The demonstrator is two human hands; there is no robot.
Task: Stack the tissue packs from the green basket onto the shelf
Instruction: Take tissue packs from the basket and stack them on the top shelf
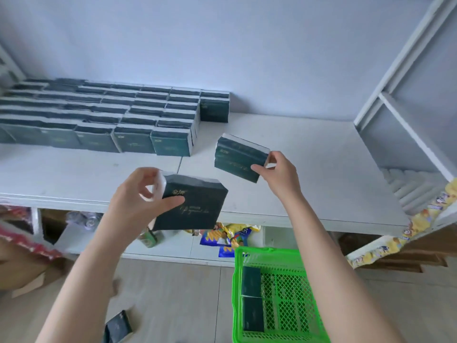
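My left hand grips a dark green tissue pack by its left end, just in front of the white shelf. My right hand pinches a second dark green pack at its right end, tilted above the shelf top. Rows of several stacked dark green packs fill the left part of the shelf against the wall. The green basket stands on the floor at the lower right, with two packs lying along its left side.
One dark pack lies on the floor at the bottom. Snack bags and bottles sit on the lower shelf. A white shelving unit stands at the right, and a cardboard box at the left.
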